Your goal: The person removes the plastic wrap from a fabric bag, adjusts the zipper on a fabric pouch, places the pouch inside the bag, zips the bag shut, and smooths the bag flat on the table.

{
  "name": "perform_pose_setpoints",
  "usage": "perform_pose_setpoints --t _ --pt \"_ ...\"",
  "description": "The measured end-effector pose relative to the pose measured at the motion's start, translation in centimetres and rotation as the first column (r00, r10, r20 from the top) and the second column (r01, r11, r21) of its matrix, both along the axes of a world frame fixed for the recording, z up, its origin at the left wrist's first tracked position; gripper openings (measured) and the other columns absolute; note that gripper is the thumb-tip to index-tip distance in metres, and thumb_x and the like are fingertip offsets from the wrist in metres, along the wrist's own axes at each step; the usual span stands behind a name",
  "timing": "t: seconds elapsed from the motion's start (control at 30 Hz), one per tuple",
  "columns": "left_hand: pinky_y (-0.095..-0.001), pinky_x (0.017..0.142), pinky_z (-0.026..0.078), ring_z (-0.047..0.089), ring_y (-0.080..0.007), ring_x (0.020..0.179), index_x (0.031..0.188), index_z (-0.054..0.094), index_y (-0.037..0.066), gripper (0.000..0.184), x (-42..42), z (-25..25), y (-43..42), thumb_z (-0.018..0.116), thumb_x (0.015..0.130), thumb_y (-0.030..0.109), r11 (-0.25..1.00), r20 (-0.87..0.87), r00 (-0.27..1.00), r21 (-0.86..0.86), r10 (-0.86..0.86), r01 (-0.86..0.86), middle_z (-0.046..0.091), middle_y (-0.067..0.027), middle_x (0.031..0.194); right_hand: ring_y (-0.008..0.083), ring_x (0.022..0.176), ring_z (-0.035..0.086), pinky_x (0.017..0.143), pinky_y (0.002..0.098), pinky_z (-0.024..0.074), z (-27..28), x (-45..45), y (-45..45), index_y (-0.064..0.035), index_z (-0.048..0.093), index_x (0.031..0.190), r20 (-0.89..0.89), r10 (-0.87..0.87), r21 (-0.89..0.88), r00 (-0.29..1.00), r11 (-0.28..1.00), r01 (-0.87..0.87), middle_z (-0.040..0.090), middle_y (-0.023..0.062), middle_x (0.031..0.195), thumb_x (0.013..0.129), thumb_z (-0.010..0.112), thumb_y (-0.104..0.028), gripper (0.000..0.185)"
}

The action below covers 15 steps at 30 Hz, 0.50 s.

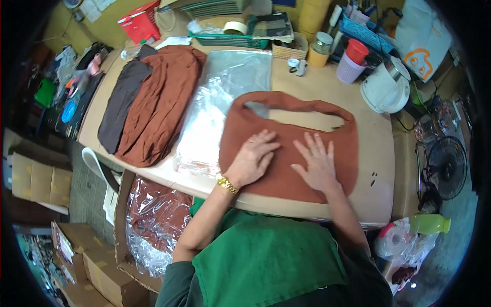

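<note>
A rust-brown fabric shoulder bag [286, 176] lies flat on the table in front of me, its wide strap loop at the far side. My left hand [253, 157], with a gold watch at the wrist, rests on the left part of the bag, fingers stretched and slightly bent. On the right part, my right hand [317, 161] lies flat with its fingers spread. Neither hand holds anything. Left of the bag is a stack of clear plastic bags [215, 107]. Beyond it lies a pile of brown and dark grey fabric pieces [161, 102].
A cardboard box [123, 225] with plastic-wrapped brown items stands below the table's left front edge. Along the back are a green basket [255, 42], a jar [321, 48], red and lilac cups [353, 61] and a white kettle [386, 87]. A black fan [446, 168] stands at right.
</note>
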State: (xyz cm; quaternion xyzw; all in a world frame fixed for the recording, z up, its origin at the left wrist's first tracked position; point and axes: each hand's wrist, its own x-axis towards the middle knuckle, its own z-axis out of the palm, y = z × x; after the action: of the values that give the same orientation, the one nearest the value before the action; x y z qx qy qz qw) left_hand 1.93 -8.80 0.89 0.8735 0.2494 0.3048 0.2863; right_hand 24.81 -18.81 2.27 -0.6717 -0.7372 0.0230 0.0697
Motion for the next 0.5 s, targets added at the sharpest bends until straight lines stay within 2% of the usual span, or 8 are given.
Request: perform_pose_setpoints --t 0.07,0.1,0.2,0.27,0.3,0.37,0.4,0.5 --pt "-0.0436 0.105 0.037 0.050 -0.0335 0.121 0.114 0.063 0.007 0.042 -4.3 2.1 0.0 0.055 0.074 -0.002 0.965 0.078 0.966 0.075 0.247 -0.253 0.057 -0.0139 0.125 0.0355 0.145 0.020 0.112 0.0667 0.0116 -0.9 2.7 0.1 -0.0256 0.040 0.147 0.053 -0.077 0.038 0.996 0.996 0.075 0.026 0.0122 0.157 0.089 0.058 -0.051 0.066" --pt "-0.0480 0.105 0.034 0.048 -0.0348 0.121 0.118 0.061 0.008 0.045 -6.6 3.5 -0.7 0.058 0.073 0.005 0.900 -0.002 0.904 0.096 0.427 -0.425 0.053 -0.0140 0.128 0.0355 0.145 0.020 0.112 0.0667 0.0116 -1.0 3.6 0.1 -0.0256 0.040 0.147 0.050 -0.066 0.040 0.997 0.997 0.064 0.026 0.0122 0.157 0.089 0.058 -0.051 0.066" --pt "-0.0570 0.111 0.024 0.034 -0.0362 0.139 0.125 0.058 0.011 0.051 -13.3 1.7 0.3 0.067 0.076 0.018 0.796 -0.335 0.722 0.293 0.605 -0.530 0.046 -0.0136 0.141 0.0352 0.146 0.019 0.112 0.0657 0.0110 -0.4 4.7 1.1 -0.0258 0.038 0.148 0.068 -0.063 0.017 0.996 0.998 0.062 0.025 0.0120 0.158 0.091 0.056 -0.050 0.065" --pt "-0.0541 0.110 0.028 0.041 -0.0356 0.134 0.116 0.064 0.010 0.041 -15.6 0.0 1.3 0.073 0.077 0.021 0.856 -0.229 0.825 0.161 0.516 -0.490 0.054 -0.0117 0.133 0.0348 0.146 0.018 0.113 0.0645 0.0100 0.9 4.7 2.4 -0.0247 0.036 0.149 0.035 -0.104 -0.134 0.994 0.985 0.108 0.025 0.0118 0.158 0.091 0.056 -0.050 0.065" --pt "-0.0478 0.105 0.035 0.051 -0.0327 0.123 0.099 0.069 0.010 0.024 -16.1 -0.9 2.0 0.075 0.078 0.020 0.857 -0.072 0.860 0.159 0.505 -0.490 0.062 -0.0086 0.120 0.0336 0.144 0.024 0.113 0.0639 0.0129 1.5 3.8 3.3 -0.0184 0.047 0.141 0.049 -0.123 -0.114 0.991 0.985 0.128 0.031 0.0120 0.155 0.090 0.060 -0.045 0.059" --pt "-0.0448 0.100 0.037 0.054 -0.0309 0.117 0.094 0.069 0.009 0.017 -15.9 -0.6 2.4 0.074 0.079 0.018 0.804 -0.026 0.832 0.272 0.555 -0.528 0.064 -0.0078 0.117 0.0306 0.139 0.035 0.112 0.0603 0.0181 2.0 0.9 5.6 -0.0116 0.058 0.127 0.018 0.049 -0.010 0.999 0.999 -0.048 0.045 0.0127 0.145 0.086 0.067 -0.038 0.049" --pt "-0.0417 0.095 0.040 0.057 -0.0292 0.111 0.088 0.069 0.009 0.011 -15.4 -0.3 2.7 0.074 0.080 0.016 0.740 0.023 0.804 0.375 0.594 -0.558 0.065 -0.0069 0.114 0.0271 0.131 0.044 0.112 0.0555 0.0231 3.7 -2.7 6.2 -0.0090 0.064 0.114 -0.250 0.179 0.132 0.952 0.980 -0.150 0.054 0.0117 0.133 0.081 0.072 -0.032 0.041" --pt "-0.0385 0.085 0.041 0.057 -0.0253 0.096 0.083 0.067 0.009 0.009 -13.5 2.9 2.4 0.073 0.081 0.016 0.676 0.090 0.762 0.404 0.641 -0.616 0.063 -0.0059 0.100 0.0286 0.129 0.045 0.111 0.0530 0.0251 3.9 -12.0 8.4 -0.0067 0.051 0.125 -0.315 0.369 0.241 0.874 0.922 -0.303 0.052 0.0127 0.132 0.071 0.080 -0.035 0.068"
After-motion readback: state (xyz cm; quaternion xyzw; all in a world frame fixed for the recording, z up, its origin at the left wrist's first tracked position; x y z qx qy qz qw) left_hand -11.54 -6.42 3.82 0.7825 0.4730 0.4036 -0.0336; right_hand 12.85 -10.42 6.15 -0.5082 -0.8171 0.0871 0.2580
